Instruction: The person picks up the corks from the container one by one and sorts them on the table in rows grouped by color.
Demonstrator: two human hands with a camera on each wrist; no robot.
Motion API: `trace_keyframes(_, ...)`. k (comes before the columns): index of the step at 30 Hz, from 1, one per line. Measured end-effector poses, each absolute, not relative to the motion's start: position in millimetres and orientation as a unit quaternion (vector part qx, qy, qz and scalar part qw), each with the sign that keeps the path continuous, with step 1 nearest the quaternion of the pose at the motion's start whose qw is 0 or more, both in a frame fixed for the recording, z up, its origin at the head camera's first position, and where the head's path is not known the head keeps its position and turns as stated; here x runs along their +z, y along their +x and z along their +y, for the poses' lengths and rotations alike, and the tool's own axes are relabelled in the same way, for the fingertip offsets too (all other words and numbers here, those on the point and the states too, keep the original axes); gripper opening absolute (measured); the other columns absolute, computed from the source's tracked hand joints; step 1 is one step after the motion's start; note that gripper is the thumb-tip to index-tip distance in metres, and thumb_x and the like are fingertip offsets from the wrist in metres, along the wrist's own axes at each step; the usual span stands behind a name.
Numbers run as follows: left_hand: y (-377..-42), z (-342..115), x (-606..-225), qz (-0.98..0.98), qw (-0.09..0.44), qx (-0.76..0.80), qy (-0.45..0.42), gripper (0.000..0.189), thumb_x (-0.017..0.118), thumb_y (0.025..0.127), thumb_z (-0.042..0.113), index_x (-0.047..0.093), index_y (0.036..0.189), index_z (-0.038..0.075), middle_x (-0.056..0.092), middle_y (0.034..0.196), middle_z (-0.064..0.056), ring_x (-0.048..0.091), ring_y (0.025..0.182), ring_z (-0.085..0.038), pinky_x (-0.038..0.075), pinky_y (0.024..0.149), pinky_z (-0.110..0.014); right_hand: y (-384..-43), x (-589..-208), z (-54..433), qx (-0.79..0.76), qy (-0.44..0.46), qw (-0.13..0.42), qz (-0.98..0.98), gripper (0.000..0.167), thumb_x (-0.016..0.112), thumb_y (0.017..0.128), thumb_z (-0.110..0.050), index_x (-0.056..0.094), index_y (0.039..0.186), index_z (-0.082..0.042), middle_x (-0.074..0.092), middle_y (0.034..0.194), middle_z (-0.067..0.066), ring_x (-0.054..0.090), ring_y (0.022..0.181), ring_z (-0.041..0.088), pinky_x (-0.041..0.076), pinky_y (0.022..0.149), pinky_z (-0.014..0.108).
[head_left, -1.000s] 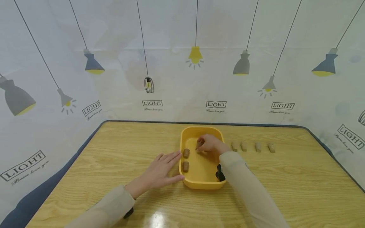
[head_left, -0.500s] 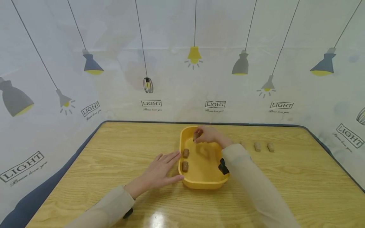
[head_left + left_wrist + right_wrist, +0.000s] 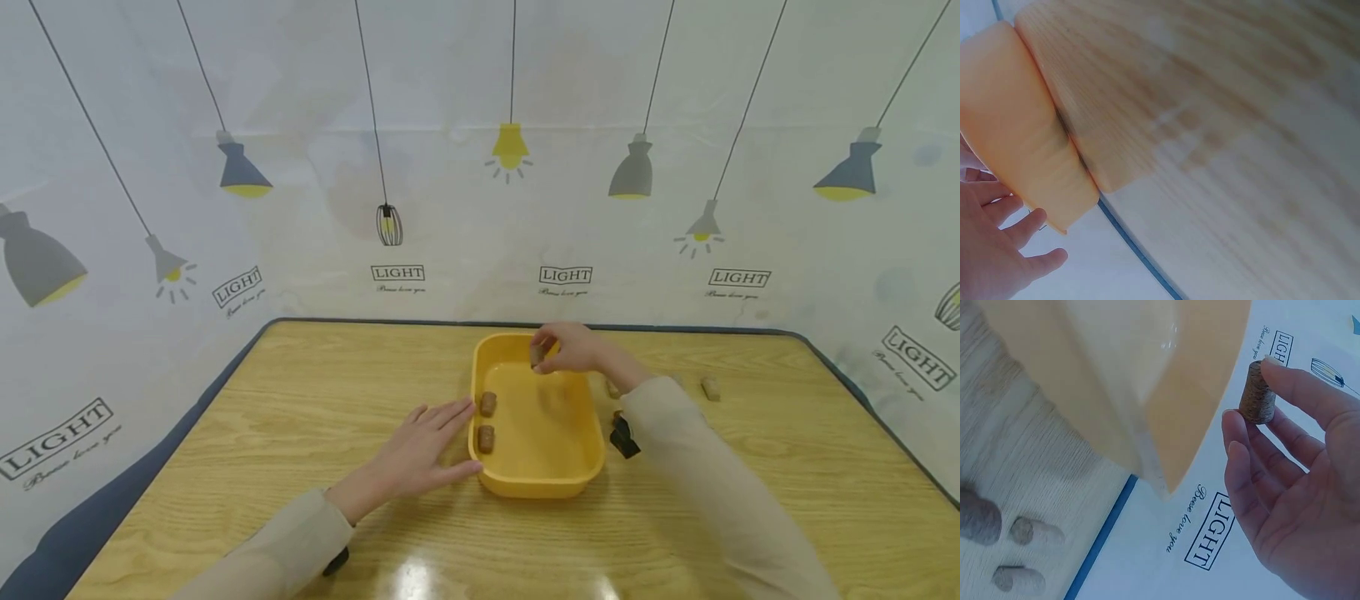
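My right hand (image 3: 573, 348) pinches a brown cork (image 3: 1258, 394) between thumb and fingers, above the far right part of a yellow plastic tub (image 3: 542, 483). In the right wrist view the cork is held endwise, apart from the tub's wall. Inside the tub, two other corks, a farther cork (image 3: 488, 404) and a nearer cork (image 3: 486, 439), lie along the left wall. My left hand (image 3: 416, 454) has its fingers spread and extended at the tub's left rim, holding nothing. In the left wrist view its fingers (image 3: 1025, 228) are by the tub's outer wall.
To the tub's right, several loose corks lie on the wooden table (image 3: 337, 392), including a rightmost cork (image 3: 710, 388). My right sleeve partly covers others. A white wall covering (image 3: 465, 242) printed with lamps rises behind the table.
My right hand has risen from low inside the tub, first toward the far end, then rightward, still pinching the cork. The left hand and the two corks in the tub stay put.
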State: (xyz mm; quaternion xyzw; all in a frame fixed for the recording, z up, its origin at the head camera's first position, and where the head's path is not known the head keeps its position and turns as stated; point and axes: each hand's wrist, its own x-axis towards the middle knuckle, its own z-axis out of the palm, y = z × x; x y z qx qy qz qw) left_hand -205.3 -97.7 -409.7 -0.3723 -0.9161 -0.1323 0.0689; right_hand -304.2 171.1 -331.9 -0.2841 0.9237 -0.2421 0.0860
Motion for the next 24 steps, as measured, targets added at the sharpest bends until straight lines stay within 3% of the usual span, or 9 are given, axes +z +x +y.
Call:
trace_keyframes(11, -204.8, -97.8, -409.6, -0.916, 0.067, -0.135, -0.371, 0.079, 0.036, 0.084, 0.063, 0.029, 0.139, 0.007, 0.026, 0.142, -0.006, 0.027, 0.125, -0.021, 0.019, 0.098, -0.05, -289.2, -340.3, 199.7, -0.269, -0.322, 0.083, 0.904, 0.037, 0.067, 0.079, -0.016, 0.055, 0.11, 0.001, 0.057, 0.101, 0.006, 0.052, 0.096, 0.026, 0.044, 0.078, 0.036)
trace_keyframes(18, -204.6, -97.9, -409.3, -0.917, 0.064, -0.135, -0.37, 0.079, 0.035, 0.083, 0.064, 0.028, 0.139, 0.007, 0.025, 0.142, -0.005, 0.027, 0.126, -0.02, 0.02, 0.098, -0.05, -276.6, -341.3, 213.3, -0.261, -0.342, 0.07, 0.9, 0.037, 0.066, 0.08, -0.02, 0.055, 0.111, -0.003, 0.058, 0.099, 0.006, 0.056, 0.082, 0.022, 0.046, 0.069, 0.03)
trace_keyframes(24, -203.5, -97.5, -408.5, -0.916, 0.064, -0.137, -0.372, 0.079, 0.036, 0.084, 0.063, 0.028, 0.139, 0.006, 0.025, 0.142, -0.006, 0.027, 0.125, -0.022, 0.02, 0.097, -0.052, -266.0, -342.5, 224.6, -0.26, -0.348, 0.069, 0.898, 0.039, 0.065, 0.081, -0.021, 0.055, 0.113, -0.001, 0.057, 0.101, 0.007, 0.056, 0.08, 0.021, 0.046, 0.068, 0.029)
